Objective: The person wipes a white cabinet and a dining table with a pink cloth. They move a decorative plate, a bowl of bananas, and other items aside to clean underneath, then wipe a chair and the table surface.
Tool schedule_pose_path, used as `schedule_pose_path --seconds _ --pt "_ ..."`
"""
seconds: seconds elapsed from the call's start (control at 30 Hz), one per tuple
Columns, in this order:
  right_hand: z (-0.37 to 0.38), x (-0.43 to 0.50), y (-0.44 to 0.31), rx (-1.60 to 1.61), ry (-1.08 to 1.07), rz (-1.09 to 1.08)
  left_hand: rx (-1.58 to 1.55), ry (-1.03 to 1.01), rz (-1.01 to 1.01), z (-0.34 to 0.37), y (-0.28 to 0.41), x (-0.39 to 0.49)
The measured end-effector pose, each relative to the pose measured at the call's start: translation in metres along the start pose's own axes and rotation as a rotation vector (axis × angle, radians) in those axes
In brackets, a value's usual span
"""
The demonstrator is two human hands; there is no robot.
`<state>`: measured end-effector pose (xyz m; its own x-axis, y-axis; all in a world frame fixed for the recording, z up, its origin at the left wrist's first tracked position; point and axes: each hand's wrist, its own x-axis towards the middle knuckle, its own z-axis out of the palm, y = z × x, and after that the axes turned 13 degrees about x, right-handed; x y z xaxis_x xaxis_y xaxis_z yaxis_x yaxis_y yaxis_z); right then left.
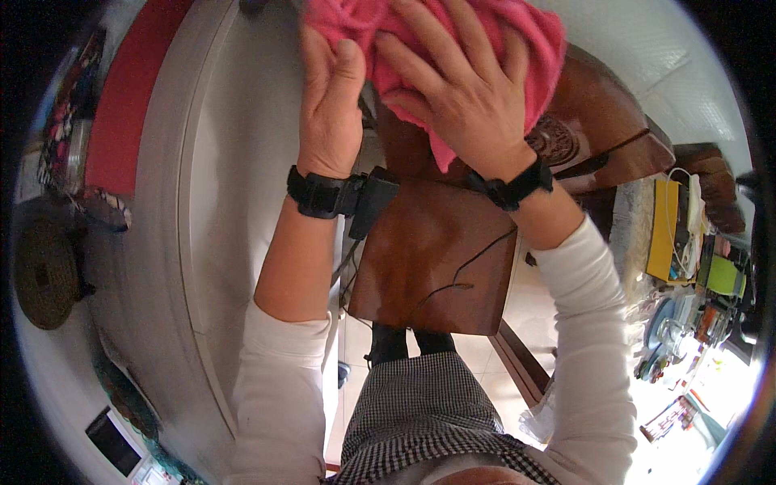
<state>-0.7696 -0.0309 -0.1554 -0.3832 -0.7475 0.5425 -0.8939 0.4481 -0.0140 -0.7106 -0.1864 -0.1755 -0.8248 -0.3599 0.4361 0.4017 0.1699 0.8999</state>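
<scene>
A pink cloth [539, 66] lies bunched over the upper part of a carved dark wooden chair [606, 115]. My right hand [461, 85] is spread on top of the cloth with its fingers apart, pressing on it. At the cloth's left end, my left hand [333, 103] grips a bunched part, thumb upward; its other fingers are partly hidden. A black strap with a black box is on my left wrist, and another black strap circles the right one. Below my hands is the glossy wooden seat [436, 260], with a thin dark cord [461, 273] across it.
A long pale cabinet or ledge [242, 151] runs along the left, with a red mat [124, 127] beyond it. At right stand a yellow box [661, 230], a white cable [670, 200], a green container [724, 276] and several jars. A dark wooden bar [524, 364] crosses the tiled floor.
</scene>
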Motion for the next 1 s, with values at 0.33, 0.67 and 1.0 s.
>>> schedule_pose_path --seconds 0.33,0.67,1.0 --pt "0.129 -0.023 -0.026 -0.643 -0.152 -0.454 0.044 0.275 -0.512 -0.03 -0.04 -0.191" --pt "0.233 -0.166 -0.032 -0.718 -0.532 -0.719 0.111 0.151 -0.84 -0.05 -0.032 -0.303" --pt "0.063 -0.138 0.033 -0.03 -0.403 -0.089 0.114 0.069 -0.927 -0.05 -0.027 -0.318"
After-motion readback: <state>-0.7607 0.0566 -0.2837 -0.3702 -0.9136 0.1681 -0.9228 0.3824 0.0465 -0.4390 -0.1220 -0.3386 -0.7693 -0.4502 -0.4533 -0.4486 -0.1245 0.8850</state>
